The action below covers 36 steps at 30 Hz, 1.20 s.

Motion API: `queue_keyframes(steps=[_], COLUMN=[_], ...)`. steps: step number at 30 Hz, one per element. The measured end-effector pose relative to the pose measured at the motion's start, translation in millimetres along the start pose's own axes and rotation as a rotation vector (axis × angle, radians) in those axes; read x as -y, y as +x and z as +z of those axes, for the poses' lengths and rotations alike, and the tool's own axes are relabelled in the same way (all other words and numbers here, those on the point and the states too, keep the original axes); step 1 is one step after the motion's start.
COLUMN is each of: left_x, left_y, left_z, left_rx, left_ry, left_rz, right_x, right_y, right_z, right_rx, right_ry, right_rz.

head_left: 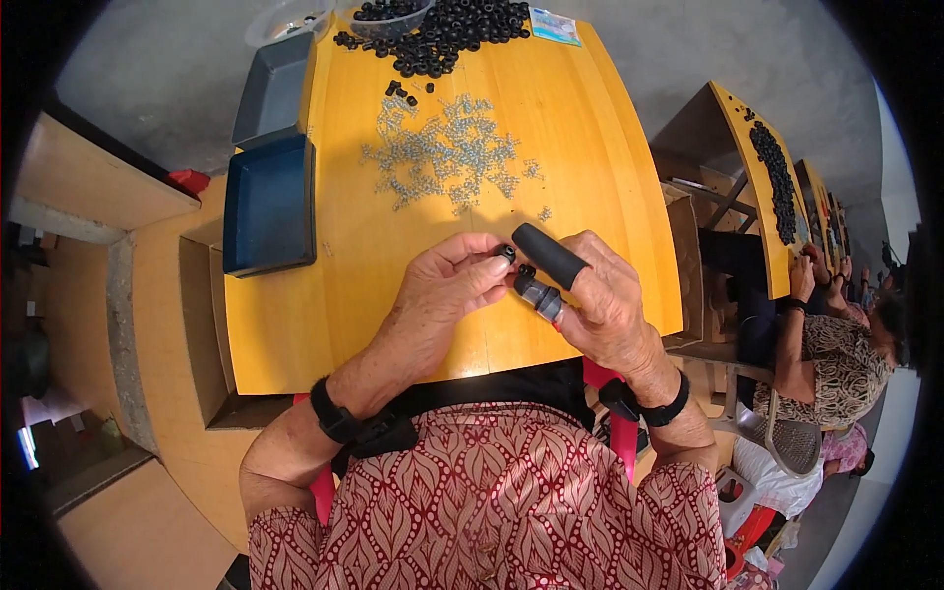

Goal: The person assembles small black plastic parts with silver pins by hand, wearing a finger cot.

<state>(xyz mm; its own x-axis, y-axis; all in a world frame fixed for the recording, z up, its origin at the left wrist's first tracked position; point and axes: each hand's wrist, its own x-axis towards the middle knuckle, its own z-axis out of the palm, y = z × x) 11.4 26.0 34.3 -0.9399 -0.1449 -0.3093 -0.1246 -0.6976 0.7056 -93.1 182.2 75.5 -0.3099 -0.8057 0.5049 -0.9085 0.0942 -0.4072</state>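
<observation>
Both my hands are raised over the near part of the yellow table, close together. My left hand [450,283] pinches a small round black piece [506,253] between thumb and forefinger. Beside it is my right hand [610,300], its forefinger in a long black finger sleeve [551,258] and its thumb wrapped in a dark grey cover [540,298]. At that thumb's tip sits another small black piece [526,270], pinched under the forefinger; its exact shape is too small to tell. Just beyond my hands lie many small silvery screw-like parts [447,147], loosely spread.
A heap of black ring-like pieces [452,39] lies at the table's far end, by a clear plastic bowl [398,22]. Two dark trays stand along the left edge, one blue [307,221], one grey [307,88]. To the right, another person [836,354] sits at a similar table [739,123].
</observation>
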Motion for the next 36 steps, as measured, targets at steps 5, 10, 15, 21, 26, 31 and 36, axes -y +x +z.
queue_keyframes(steps=[5, 10, 15, 21, 26, 31, 36], left_x=[2.6, 8.0, 1.6, 1.7, 2.9, 3.0, 4.0], left_y=[0.3, 1.5, -1.4, -1.6, -2.4, -3.1, -1.9], left_z=[-2.0, -4.2, -4.5, -5.0, -4.0, -2.5, -3.2], left_rx=[0.042, 0.056, 0.021, 0.071, 0.074, 0.085, 0.054], left_ry=[0.059, 0.091, -0.01, 0.006, 0.033, 0.091, 0.01], left_rz=[0.06, 0.182, 0.073, 0.068, 0.072, 0.118, 0.087], right_x=[4.0, 6.4, 3.4, -6.5, -2.3, -1.6, -1.5], right_y=[7.0, 12.1, 9.6, -0.8, -0.4, -2.7, -3.0], right_z=[-7.6, -8.5, -4.3, -3.8, -3.5, -2.4, -1.6], right_rx=[0.068, 0.108, 0.015, 0.019, 0.004, -0.005, -0.016], right_ry=[-0.149, -0.203, 0.02, 0.094, 0.109, 0.111, 0.138], right_rz=[-0.175, -0.263, -0.031, -0.003, 0.033, 0.056, 0.063])
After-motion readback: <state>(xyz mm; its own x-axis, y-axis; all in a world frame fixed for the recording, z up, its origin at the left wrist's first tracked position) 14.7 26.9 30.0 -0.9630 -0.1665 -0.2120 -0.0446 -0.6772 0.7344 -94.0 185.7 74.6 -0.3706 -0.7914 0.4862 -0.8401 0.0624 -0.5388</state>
